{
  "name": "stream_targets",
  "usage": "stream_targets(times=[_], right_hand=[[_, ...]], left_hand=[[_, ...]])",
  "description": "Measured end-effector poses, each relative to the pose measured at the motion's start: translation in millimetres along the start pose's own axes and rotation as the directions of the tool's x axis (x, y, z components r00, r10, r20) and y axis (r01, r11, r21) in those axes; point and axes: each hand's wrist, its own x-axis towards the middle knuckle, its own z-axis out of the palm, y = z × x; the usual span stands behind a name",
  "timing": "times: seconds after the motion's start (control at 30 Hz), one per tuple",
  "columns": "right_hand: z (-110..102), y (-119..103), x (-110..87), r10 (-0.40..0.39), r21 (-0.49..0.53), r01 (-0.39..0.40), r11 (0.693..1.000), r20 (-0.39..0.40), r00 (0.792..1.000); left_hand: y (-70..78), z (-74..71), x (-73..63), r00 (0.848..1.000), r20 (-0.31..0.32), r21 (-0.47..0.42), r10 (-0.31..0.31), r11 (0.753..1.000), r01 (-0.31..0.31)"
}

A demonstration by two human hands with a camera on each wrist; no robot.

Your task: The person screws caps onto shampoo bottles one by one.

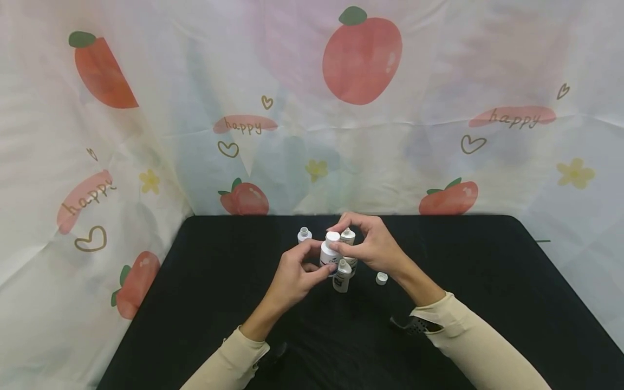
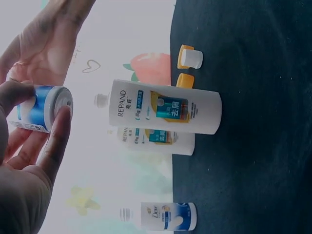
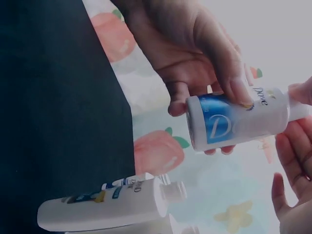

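A small white Dove bottle with a blue base (image 3: 217,119) is held up over the table. My left hand (image 1: 290,279) grips its body, the thumb lying across the label in the right wrist view. My right hand (image 1: 372,244) pinches the white cap (image 1: 333,238) at the bottle's top between thumb and fingers. Just below stand two white REPAND bottles (image 2: 165,107), one in front of the other, both with bare necks. A second Dove bottle (image 2: 168,216), also uncapped, stands to their left, behind my left hand in the head view.
A white cap (image 1: 382,278) lies on the black table (image 1: 219,260), right of the bottles. Beside the bottles in the left wrist view are an orange cap (image 2: 185,81) and a white piece (image 2: 192,59) against orange. A printed curtain (image 1: 292,162) hangs behind the table.
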Motion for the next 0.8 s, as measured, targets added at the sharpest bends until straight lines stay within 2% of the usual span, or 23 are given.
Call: stream_targets(times=[0.1, 0.37, 0.6, 0.8], right_hand=[[1.1, 0.3, 0.7, 0.011, 0.008, -0.011, 1.000, 0.002, 1.000], [1.6, -0.1, 2.5, 0.050, 0.009, -0.050, 0.999, 0.041, 0.998], [0.8, -1.2, 1.7, 0.070, -0.004, -0.069, 0.998, 0.047, 0.996], [5.1, -0.6, -0.3, 0.083, 0.013, -0.083, 0.996, 0.031, 0.996]], left_hand=[[0.7, -1.6, -0.1, 1.000, 0.002, 0.015, -0.017, 1.000, 0.017], [-2.6, -9.9, 0.5, 0.996, 0.039, -0.081, -0.077, 0.994, 0.080], [-4.7, -14.4, 1.9, 0.995, 0.069, -0.052, -0.078, 0.995, 0.082], [-6.9, -15.0, 1.4, 0.996, 0.058, -0.041, -0.072, 0.996, 0.074]])
